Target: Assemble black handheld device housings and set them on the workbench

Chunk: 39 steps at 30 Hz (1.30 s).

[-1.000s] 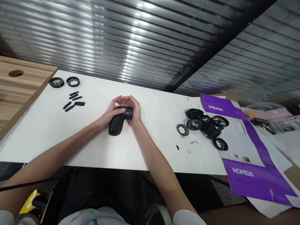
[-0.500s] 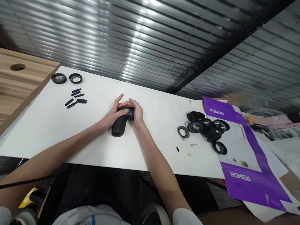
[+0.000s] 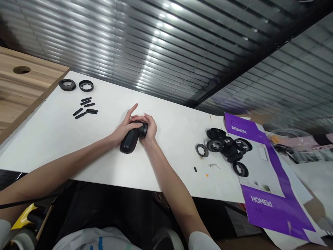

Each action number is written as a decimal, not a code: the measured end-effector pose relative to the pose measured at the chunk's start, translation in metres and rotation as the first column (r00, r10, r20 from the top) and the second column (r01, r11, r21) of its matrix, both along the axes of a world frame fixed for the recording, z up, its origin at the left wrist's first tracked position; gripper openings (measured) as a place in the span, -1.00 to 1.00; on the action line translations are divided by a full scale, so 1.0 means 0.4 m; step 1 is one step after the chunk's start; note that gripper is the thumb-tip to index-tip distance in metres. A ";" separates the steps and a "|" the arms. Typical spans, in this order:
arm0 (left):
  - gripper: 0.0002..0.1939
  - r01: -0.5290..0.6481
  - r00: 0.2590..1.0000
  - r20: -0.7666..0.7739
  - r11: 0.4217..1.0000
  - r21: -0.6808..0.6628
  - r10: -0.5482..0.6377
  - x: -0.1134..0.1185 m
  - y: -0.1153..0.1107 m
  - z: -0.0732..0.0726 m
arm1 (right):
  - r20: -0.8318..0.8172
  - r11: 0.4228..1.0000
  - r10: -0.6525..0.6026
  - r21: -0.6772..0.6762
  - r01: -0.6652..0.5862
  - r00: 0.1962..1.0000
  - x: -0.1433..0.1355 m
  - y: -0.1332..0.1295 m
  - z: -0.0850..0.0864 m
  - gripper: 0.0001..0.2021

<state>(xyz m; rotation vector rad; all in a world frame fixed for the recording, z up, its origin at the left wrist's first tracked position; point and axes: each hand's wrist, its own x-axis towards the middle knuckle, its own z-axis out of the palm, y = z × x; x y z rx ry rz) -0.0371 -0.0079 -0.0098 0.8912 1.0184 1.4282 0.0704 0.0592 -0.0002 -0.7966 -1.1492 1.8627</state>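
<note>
Over the middle of the white table, both hands hold a black handheld device (image 3: 130,140) with a thick rounded handle and a round head at an angle to it. My left hand (image 3: 125,127) lies over the bend, thumb across the top toward the head and index finger raised. Around the far side of the round head (image 3: 143,130) curls my right hand (image 3: 151,130), its fingertips close to those of the left. The handle slants down toward the left. The fingers hide part of the head and the device's far side.
On the left of the white table (image 3: 104,170) lie two black rings (image 3: 86,85) and several black strips (image 3: 88,105). To the right are a pile of black rings (image 3: 216,145), a small orange piece (image 3: 207,175) and a purple-and-white cardboard sheet (image 3: 275,208). A ribbed metallic wall (image 3: 166,52) rises behind.
The handle's lower end has swung slightly left, and the ridged band on the head shows less. Both hands keep their hold. The view has shifted a little.
</note>
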 end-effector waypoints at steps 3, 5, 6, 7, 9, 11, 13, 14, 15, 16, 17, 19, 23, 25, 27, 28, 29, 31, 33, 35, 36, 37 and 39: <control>-0.04 -0.013 0.999 0.035 1.000 -0.016 0.014 0.003 -0.006 0.006 | -0.005 0.999 -0.033 -0.008 0.033 0.999 0.000 -0.012 0.002 -0.58; -0.03 -0.006 0.998 0.056 1.000 -0.025 0.008 0.004 -0.010 0.011 | -0.009 0.998 -0.055 0.004 0.056 0.998 0.000 -0.021 0.003 -0.57; -0.02 -0.001 0.998 0.064 1.000 -0.029 0.003 0.004 -0.013 0.014 | -0.009 0.998 -0.064 0.012 0.064 0.998 -0.001 -0.024 0.004 -0.57; -0.02 0.000 0.998 0.069 0.999 -0.034 0.002 0.004 -0.015 0.016 | -0.005 0.997 -0.071 0.019 0.071 0.997 -0.001 -0.027 0.004 -0.57; -0.02 -0.007 0.997 0.070 0.999 -0.047 0.010 0.004 -0.020 0.021 | 0.004 0.996 -0.081 0.030 0.081 0.997 -0.001 -0.032 0.003 -0.57; -0.02 -0.020 0.998 0.065 0.998 -0.061 0.024 0.005 -0.025 0.024 | 0.004 0.995 -0.086 0.044 0.086 0.996 -0.001 -0.036 0.001 -0.57; -0.03 -0.029 0.997 0.063 0.997 -0.070 0.034 0.007 -0.029 0.026 | -0.009 0.995 -0.079 0.068 0.079 0.997 -0.001 -0.040 0.000 -0.56; -0.04 -0.035 0.997 0.066 0.997 -0.069 0.039 0.009 -0.030 0.026 | -0.018 0.994 -0.072 0.080 0.074 0.997 -0.002 -0.041 0.000 -0.56; -0.04 -0.043 0.996 0.071 0.997 -0.063 0.048 0.011 -0.030 0.026 | -0.027 0.994 -0.061 0.089 0.063 0.998 -0.003 -0.041 0.002 -0.55; -0.04 -0.054 0.995 0.081 0.997 -0.052 0.059 0.012 -0.029 0.025 | -0.033 0.995 -0.045 0.090 0.048 0.998 -0.004 -0.041 0.004 -0.55; -0.03 -0.065 0.993 0.092 0.997 -0.036 0.068 0.013 -0.026 0.023 | -0.035 0.996 -0.026 0.087 0.029 0.999 -0.005 -0.038 0.007 -0.54; 0.00 -0.086 0.991 0.104 0.996 -0.014 0.087 0.012 -0.017 0.018 | -0.022 0.995 -0.005 0.096 0.007 1.000 -0.005 -0.027 0.015 -0.52; 0.02 -0.080 0.996 0.044 0.994 -0.079 0.083 0.001 0.005 0.009 | 0.021 0.964 -0.141 0.232 0.132 0.990 0.016 0.019 0.019 -0.49; -0.02 0.020 1.000 0.018 0.992 -0.121 -0.018 -0.005 0.009 0.011 | 0.022 0.932 -0.235 0.289 0.218 0.972 0.031 0.042 0.010 -0.46; -0.08 0.132 0.991 -0.001 0.980 -0.148 -0.133 -0.011 0.007 0.019 | 0.022 0.909 -0.293 0.315 0.272 0.956 0.041 0.056 -0.001 -0.44; -0.11 0.167 0.985 -0.007 0.972 -0.164 -0.170 -0.014 0.005 0.026 | 0.024 0.905 -0.304 0.319 0.281 0.952 0.043 0.058 -0.005 -0.42; -0.13 0.193 0.980 -0.007 0.964 -0.184 -0.197 -0.017 0.002 0.034 | 0.028 0.906 -0.304 0.318 0.280 0.952 0.042 0.057 -0.008 -0.41; -0.17 0.236 0.971 0.012 0.944 -0.230 -0.240 -0.023 -0.003 0.051 | 0.042 0.914 -0.292 0.305 0.266 0.955 0.037 0.050 -0.007 -0.40; -0.20 0.268 0.963 0.048 0.929 -0.254 -0.265 -0.027 -0.006 0.067 | 0.053 0.923 -0.289 0.282 0.263 0.956 0.029 0.043 0.000 -0.42; -0.21 0.266 0.964 0.071 0.932 -0.246 -0.257 -0.027 -0.005 0.078 | 0.056 0.925 -0.300 0.261 0.277 0.952 0.024 0.041 0.009 -0.46; -0.20 0.260 0.966 0.076 0.937 -0.235 -0.249 -0.027 -0.005 0.081 | 0.055 0.925 -0.309 0.252 0.286 0.950 0.023 0.043 0.012 -0.50; -0.18 0.255 0.967 0.075 0.942 -0.218 -0.244 -0.025 -0.004 0.081 | 0.054 0.923 -0.317 0.247 0.295 0.947 0.023 0.046 0.014 -0.54; -0.15 0.247 0.969 0.062 0.952 -0.178 -0.240 -0.020 -0.003 0.077 | 0.057 0.923 -0.320 0.243 0.298 0.946 0.026 0.053 0.015 -0.62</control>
